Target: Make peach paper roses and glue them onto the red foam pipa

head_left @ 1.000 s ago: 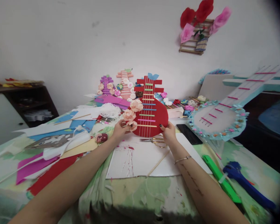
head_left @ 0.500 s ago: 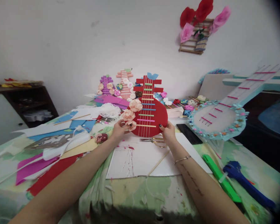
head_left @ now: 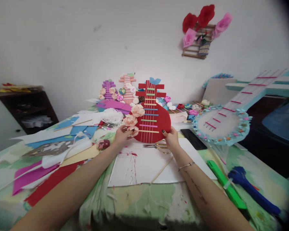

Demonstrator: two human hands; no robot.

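Observation:
A red paper lute stands nearly upright between my hands, above a white board. It has pale strings, several coloured sticks across it and a blue leaf shape at its top. Peach paper flowers line its left edge. My left hand grips the lower left side by the flowers, its fingertips partly hidden. With the thumb on the front, my right hand pinches the lower right edge. Just below the lute lie gold-handled scissors and a thin wooden stick on the board.
Paper sheets and a glue-gun-like blue tool flank the board, with a green cutter and black phone at right. A light blue lute stands behind them. White string and smaller lutes sit at the back.
The lute has tilted slightly, its top leaning a little more to the left, with both hands still holding it. The whole view has shifted slightly.

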